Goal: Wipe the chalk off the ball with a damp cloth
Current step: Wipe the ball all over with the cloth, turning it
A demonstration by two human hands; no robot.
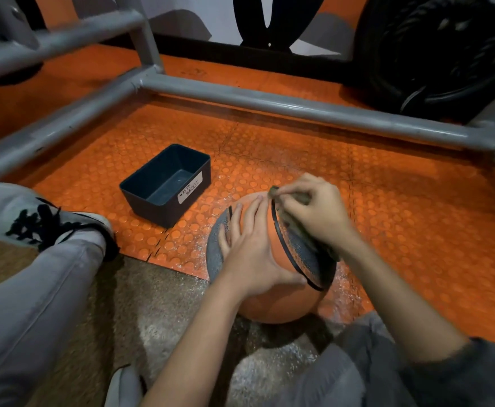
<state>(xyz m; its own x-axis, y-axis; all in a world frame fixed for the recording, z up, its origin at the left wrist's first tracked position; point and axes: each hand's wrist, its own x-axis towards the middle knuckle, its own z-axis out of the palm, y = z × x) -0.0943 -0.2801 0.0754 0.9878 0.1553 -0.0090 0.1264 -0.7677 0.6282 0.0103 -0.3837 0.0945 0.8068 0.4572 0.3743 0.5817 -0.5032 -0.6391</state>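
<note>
Nearest the lens, two bare forearms are seen reaching forward to the ball, which sits low between the person's knees, over the edge where speckled concrete meets orange studded matting. The ball is orange with black seams, and grey mottled patches are visible on its upper left and upper right. The left hand is laid flat on the top of the ball, fingers straight and pressed to the surface, nothing being held. The right hand is curled round a dull grey-green cloth, which is pressed against the grey patch on the ball's upper right. White specks are scattered on the matting around the ball. Just beyond and to the left, apart from the ball, a dark rectangular bin stands upright, marked with a white label reading "WASTE BASKET". At far left a grey trouser leg and a pale shoe with black laces are shown. The matted area is bounded by a grey tubular frame, behind which a black tyre is seen at upper right.
</note>
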